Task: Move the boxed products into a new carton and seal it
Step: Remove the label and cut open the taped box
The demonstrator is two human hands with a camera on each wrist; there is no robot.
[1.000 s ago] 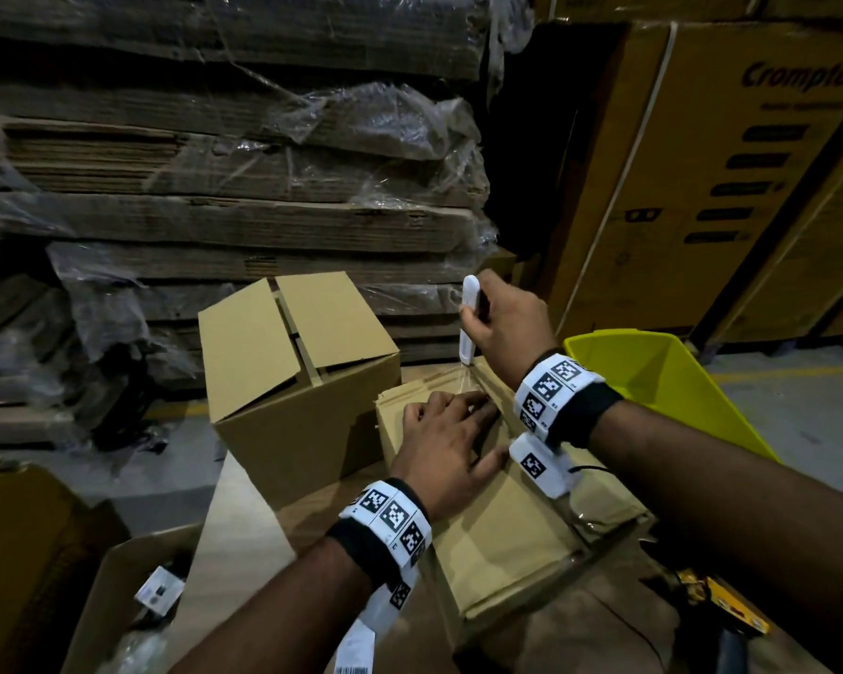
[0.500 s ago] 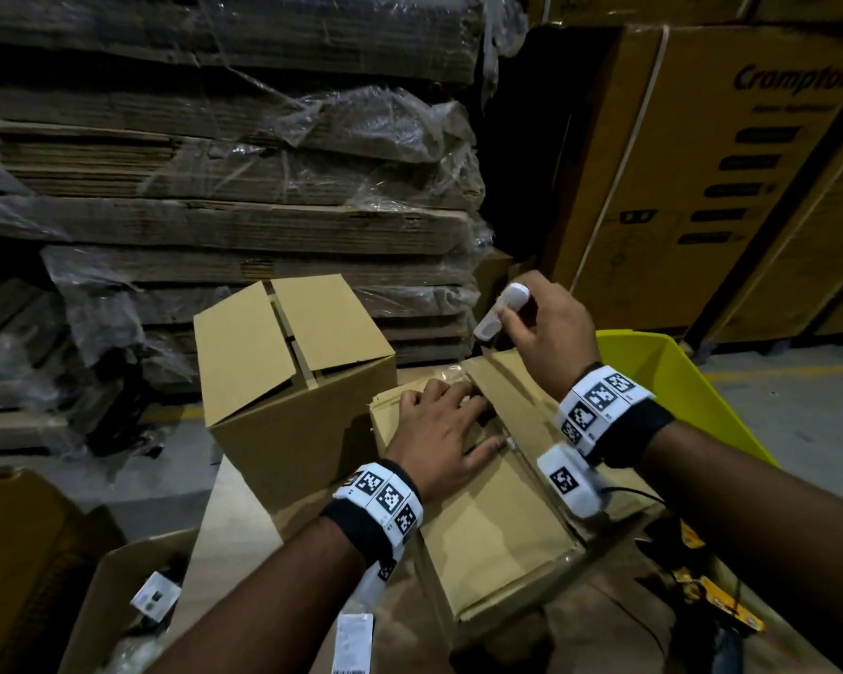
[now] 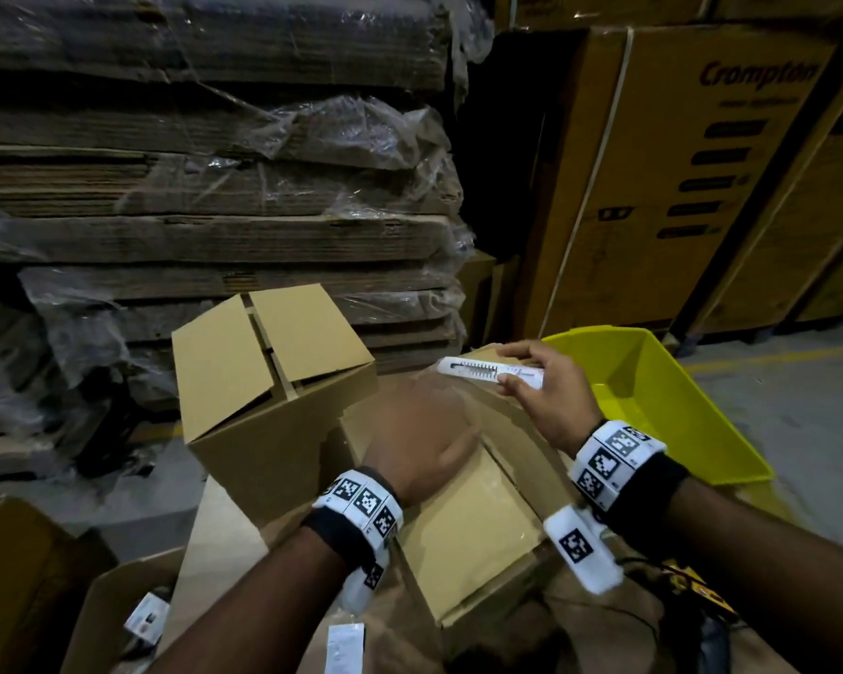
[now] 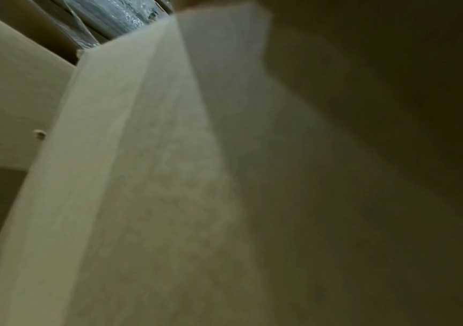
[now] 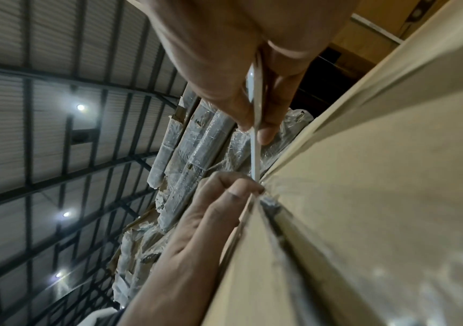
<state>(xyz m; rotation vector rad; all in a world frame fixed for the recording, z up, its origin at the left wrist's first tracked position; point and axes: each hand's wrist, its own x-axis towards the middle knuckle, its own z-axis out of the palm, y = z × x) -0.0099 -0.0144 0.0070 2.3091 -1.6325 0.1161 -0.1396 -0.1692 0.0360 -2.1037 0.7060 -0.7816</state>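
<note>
The right hand's fingers (image 3: 517, 351) and thumb pinched a white box cutter (image 3: 490, 372) by its near end, the tool lying roughly level at mid-right of the head view; whether its blade was out could not be made out. In the right wrist view the cutter (image 5: 255, 123) showed only edge-on as a thin pale strip, with the thumb tip against it. The right hand (image 3: 553, 401) hovered over the far end of the taped carton (image 3: 463, 532), apart from it.

The left hand (image 3: 422, 440) was smeared by motion at the centre of the head view, its fingers hidden past the knuckles. The right wrist view showed those fingers (image 5: 233, 187) curled, nipping at the torn clear tape along the carton's seam (image 5: 266, 205); how firmly could not be told. The left wrist view gave only blurred cardboard.

The taped carton lay in the lower centre on the table (image 3: 215, 542), its near corner cut off by the arms. A second carton (image 3: 264, 381) stood just left of it, tilted, flaps folded shut with a gap between them. A yellow bin (image 3: 677, 406) sat at right, partly behind the right wrist. Wrapped flat cardboard stacks (image 3: 215, 187) filled the upper left, dim and unclear.
</note>
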